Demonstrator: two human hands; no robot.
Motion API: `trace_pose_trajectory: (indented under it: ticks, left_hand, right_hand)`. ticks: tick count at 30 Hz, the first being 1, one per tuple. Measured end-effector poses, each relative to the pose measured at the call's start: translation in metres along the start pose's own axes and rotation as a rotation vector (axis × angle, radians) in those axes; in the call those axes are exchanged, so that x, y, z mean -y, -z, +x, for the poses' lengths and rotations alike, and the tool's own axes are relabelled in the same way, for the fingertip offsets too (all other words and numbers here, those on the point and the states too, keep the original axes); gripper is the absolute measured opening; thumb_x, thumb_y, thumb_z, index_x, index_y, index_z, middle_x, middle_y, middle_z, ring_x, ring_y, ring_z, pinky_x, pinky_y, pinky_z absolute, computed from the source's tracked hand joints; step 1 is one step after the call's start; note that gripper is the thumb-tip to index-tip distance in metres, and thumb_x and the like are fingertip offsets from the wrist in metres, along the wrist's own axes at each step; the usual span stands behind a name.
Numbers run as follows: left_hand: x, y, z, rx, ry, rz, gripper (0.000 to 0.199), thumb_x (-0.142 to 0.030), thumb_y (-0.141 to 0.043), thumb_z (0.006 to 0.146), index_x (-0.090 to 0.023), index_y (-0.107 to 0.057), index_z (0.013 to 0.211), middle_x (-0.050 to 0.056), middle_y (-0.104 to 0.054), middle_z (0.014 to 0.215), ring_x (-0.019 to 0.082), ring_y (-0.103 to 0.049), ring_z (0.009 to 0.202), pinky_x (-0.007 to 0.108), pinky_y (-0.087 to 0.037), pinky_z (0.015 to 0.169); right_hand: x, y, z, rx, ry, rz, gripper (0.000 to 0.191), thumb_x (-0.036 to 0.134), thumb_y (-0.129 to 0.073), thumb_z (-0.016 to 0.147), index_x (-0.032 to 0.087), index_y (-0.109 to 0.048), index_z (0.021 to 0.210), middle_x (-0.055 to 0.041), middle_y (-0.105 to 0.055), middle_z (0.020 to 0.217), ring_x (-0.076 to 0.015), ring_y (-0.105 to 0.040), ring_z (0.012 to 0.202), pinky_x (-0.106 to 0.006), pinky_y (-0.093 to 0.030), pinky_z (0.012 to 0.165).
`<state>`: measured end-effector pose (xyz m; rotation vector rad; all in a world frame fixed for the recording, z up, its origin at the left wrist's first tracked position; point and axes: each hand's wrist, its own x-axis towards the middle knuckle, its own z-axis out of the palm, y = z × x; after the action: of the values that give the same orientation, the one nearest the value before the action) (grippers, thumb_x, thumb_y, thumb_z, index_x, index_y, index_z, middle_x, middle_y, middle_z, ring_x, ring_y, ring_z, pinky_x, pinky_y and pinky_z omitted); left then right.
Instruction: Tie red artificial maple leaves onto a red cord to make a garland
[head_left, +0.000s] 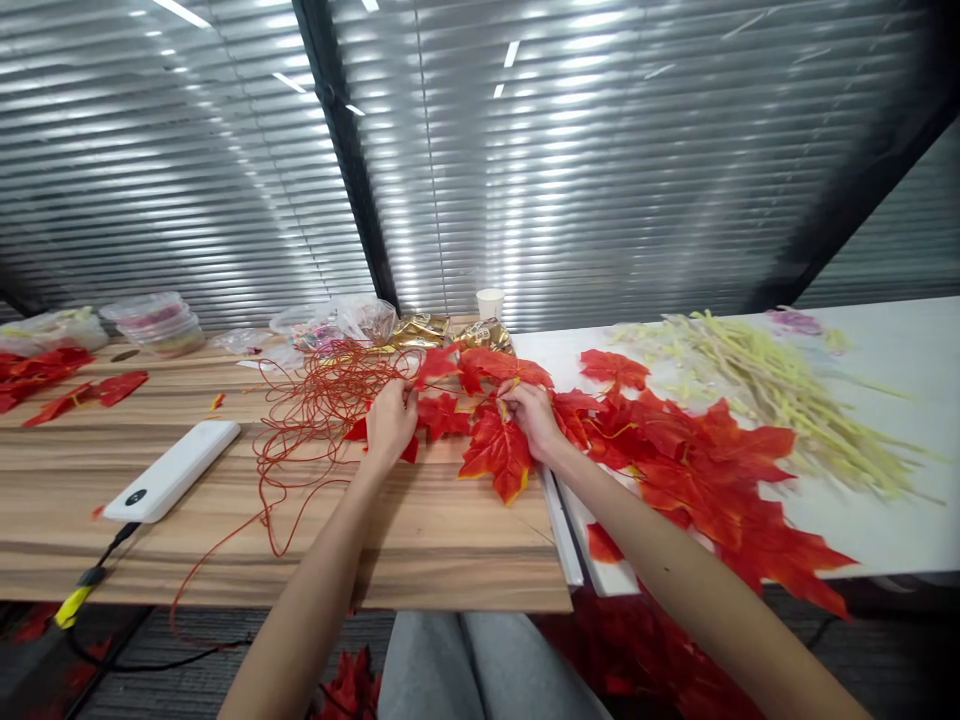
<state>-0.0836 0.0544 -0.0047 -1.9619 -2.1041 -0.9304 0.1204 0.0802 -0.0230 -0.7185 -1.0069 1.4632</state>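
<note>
Red leaf [496, 455]: pinched near stem by right hand [529, 415]. Can't tell contents of curled left hand [391, 420], apart at 9 o'clock. Cord tangle [330, 378] beyond; leaf pile [701, 455] at 3 o'clock.

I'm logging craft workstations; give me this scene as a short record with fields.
Left hand: curled beside red leaves; its hold is unclear
Right hand: fingers closed at the top of a red, yellow-edged, maple-shaped leaf
Left of hands: loose tangle of thin red-orange cord; farther left, white rectangular power bank
Right side: heaped red maple-shaped leaves, then thin yellow-green strands
Behind hands: white paper cup
</note>
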Motion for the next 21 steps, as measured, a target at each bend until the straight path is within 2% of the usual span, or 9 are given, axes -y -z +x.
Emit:
trace_pose_trajectory:
  ticks: [6,11,17,21]
  left_hand:
    - [0.0009,-0.0034,0.003,-0.037,-0.03,-0.077,0.02,-0.029,-0.037,0.085,-0.017,-0.052,0.085,0.008,-0.058,0.08,0.019,-0.055,0.073,0.029,-0.039,0.065]
    - [-0.0002,-0.0013,0.003,-0.066,-0.048,-0.054,0.024,-0.033,-0.038,0.085,-0.018,-0.051,0.072,0.006,-0.055,0.074,0.018,-0.052,0.07,0.028,-0.038,0.063]
    - [0.0008,0.0023,0.0044,-0.145,-0.011,-0.052,0.028,-0.037,-0.041,0.083,-0.019,-0.047,0.062,0.004,-0.053,0.069,0.016,-0.05,0.065,0.027,-0.036,0.061]
    - [0.0039,0.0033,0.0057,-0.202,0.054,-0.077,0.032,-0.04,-0.043,0.081,-0.019,-0.044,0.057,0.002,-0.052,0.063,0.014,-0.049,0.059,0.025,-0.036,0.058]
  right_hand:
    - [0.0015,-0.0013,-0.0017,0.025,-0.003,-0.014,0.006,0.021,-0.055,0.059,0.017,-0.054,0.064,0.005,-0.047,0.052,-0.0068,-0.041,0.044,-0.021,-0.029,0.043]
    - [0.0051,-0.0039,-0.0035,0.051,-0.039,0.031,0.01,0.022,-0.063,0.059,0.017,-0.059,0.067,0.0037,-0.051,0.058,-0.0072,-0.043,0.049,-0.021,-0.033,0.047]
    - [0.0033,-0.0038,-0.0035,0.041,-0.034,0.027,0.018,0.025,-0.069,0.059,0.019,-0.063,0.074,0.0026,-0.058,0.067,-0.0075,-0.046,0.054,-0.022,-0.036,0.052]
    - [0.0024,-0.0029,-0.0033,0.056,-0.011,-0.008,0.019,0.028,-0.069,0.06,0.019,-0.062,0.075,0.0033,-0.056,0.064,-0.0067,-0.043,0.051,-0.021,-0.033,0.05]
